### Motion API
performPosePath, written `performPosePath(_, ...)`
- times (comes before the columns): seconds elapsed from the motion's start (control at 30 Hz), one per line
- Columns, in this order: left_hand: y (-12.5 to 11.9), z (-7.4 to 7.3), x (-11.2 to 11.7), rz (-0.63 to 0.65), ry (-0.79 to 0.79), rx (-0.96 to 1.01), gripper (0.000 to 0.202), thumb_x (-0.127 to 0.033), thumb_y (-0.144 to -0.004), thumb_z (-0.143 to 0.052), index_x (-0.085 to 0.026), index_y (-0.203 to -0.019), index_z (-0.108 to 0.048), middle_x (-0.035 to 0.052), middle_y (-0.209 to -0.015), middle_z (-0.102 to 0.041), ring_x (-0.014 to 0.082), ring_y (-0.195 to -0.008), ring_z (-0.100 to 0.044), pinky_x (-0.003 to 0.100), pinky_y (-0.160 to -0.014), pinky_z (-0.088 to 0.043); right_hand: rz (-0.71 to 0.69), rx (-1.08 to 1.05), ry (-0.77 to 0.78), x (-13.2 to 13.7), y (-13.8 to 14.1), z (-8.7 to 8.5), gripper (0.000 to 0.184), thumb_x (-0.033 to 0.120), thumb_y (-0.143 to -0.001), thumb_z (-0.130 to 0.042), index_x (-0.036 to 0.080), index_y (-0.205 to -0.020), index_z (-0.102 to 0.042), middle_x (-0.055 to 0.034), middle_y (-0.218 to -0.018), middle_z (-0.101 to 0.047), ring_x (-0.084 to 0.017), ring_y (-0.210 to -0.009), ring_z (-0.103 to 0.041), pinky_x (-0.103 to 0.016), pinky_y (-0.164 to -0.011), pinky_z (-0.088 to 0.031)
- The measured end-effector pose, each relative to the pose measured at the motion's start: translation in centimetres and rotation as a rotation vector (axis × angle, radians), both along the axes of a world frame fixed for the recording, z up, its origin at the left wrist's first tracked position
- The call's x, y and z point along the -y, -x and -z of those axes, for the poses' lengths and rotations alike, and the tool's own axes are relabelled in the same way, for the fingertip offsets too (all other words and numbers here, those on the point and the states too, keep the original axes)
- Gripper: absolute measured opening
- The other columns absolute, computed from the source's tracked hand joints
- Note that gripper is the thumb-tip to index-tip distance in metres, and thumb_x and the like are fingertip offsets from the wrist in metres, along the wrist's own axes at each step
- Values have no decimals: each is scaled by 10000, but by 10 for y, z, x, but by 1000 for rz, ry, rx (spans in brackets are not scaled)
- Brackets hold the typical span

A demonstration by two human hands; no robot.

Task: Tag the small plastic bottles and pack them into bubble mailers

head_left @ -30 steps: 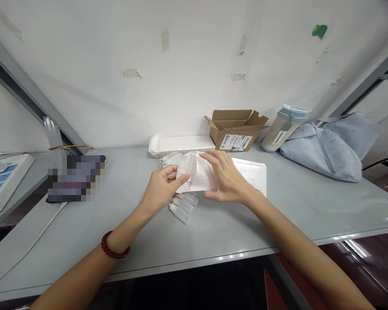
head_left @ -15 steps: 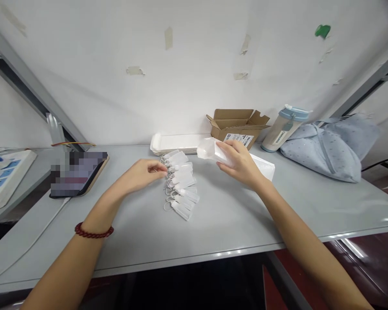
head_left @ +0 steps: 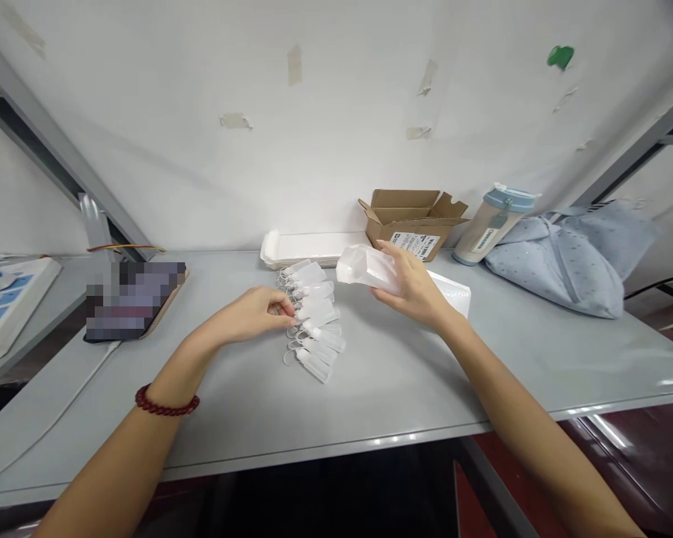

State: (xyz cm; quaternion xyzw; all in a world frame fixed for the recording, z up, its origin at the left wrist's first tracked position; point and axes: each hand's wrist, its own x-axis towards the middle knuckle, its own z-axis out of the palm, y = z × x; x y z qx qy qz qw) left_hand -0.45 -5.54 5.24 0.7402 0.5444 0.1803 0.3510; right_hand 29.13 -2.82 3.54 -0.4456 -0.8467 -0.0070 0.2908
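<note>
Several small clear plastic bottles (head_left: 314, 321) with ring loops lie in a row on the grey table (head_left: 370, 388). My left hand (head_left: 252, 315) rests at the row's left side, its fingertips pinched on the ring of one bottle. My right hand (head_left: 412, 288) is raised just right of the row and grips a clear plastic bag (head_left: 364, 267) held open toward the left. Under that hand lies a flat stack of white bags (head_left: 454, 293).
A white tray (head_left: 308, 248) and an open cardboard box (head_left: 409, 220) stand at the back by the wall. A tumbler (head_left: 493, 224) and a light blue cloth bag (head_left: 572, 258) sit at the right. A blurred dark tablet (head_left: 131, 299) lies at the left.
The hands have parted: the left let go of the bag and dropped to the bottle row, the right lifted the bag up and to the right.
</note>
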Motion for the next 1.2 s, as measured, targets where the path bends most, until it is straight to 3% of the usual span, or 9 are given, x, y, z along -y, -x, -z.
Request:
performPosePath(0.2,-1,-4,2,-15,-22,53,128,-329,-683,-627,-234,-658,-709,10,-671,-668,176,-643,-567,247,-568,-382,6,0,3,0,1,-1,690,426,-823,-559,251,-1413,-247,-134,-1386,-438,-338,-1209,-444,-501,-950,-383)
performPosePath(0.37,-4,-6,3,-80,5,137,88,-309,-636,-688,-221,-646,-695,18,-677,-682,177,-636,-590,261,-584,-418,9,13,21,2,2,-1,657,395,-826,-558,246,-1396,-265,-137,-1371,-451,-334,-1202,-453,-493,-948,-388)
performPosePath(0.53,-3,-2,2,-161,16,167,213,-353,-621,-719,-200,-744,-638,10,-664,-653,166,-603,-591,251,-527,-419,4,16,26,3,3,-2,642,373,-828,-561,243,-1387,-274,-135,-1356,-464,-327,-1208,-453,-493,-962,-387)
performPosePath(0.7,-1,0,0,-61,66,134,217,-396,-749,-624,-197,-834,-611,-4,-700,-638,143,-597,-578,251,-540,-436,-12,24,30,5,4,-3,641,362,-823,-563,253,-1384,-273,-130,-1329,-482,-327,-1195,-465,-503,-961,-392)
performPosePath(0.83,-3,3,-1,-36,-2,134,213,-400,-779,-592,-194,-802,-637,-5,-696,-614,140,-623,-559,243,-539,-422,-15,37,29,5,5,-4,630,348,-821,-563,258,-1377,-281,-126,-1299,-500,-326,-1173,-480,-504,-949,-404)
performPosePath(1.0,-8,2,1,-126,-168,171,230,-412,-788,-588,-193,-806,-658,17,-773,-653,147,-655,-581,253,-566,-441,-14,38,36,5,4,-3,624,345,-821,-565,259,-1371,-283,-126,-1297,-499,-324,-1176,-479,-505,-951,-405)
performPosePath(1.2,-10,-5,5,-178,-261,266,183,-364,-806,-602,-192,-814,-661,19,-778,-664,129,-628,-583,237,-558,-463,-23,47,31,4,5,-2,621,327,-812,-573,249,-1360,-292,-131,-1270,-512,-325,-1161,-483,-498,-939,-409)
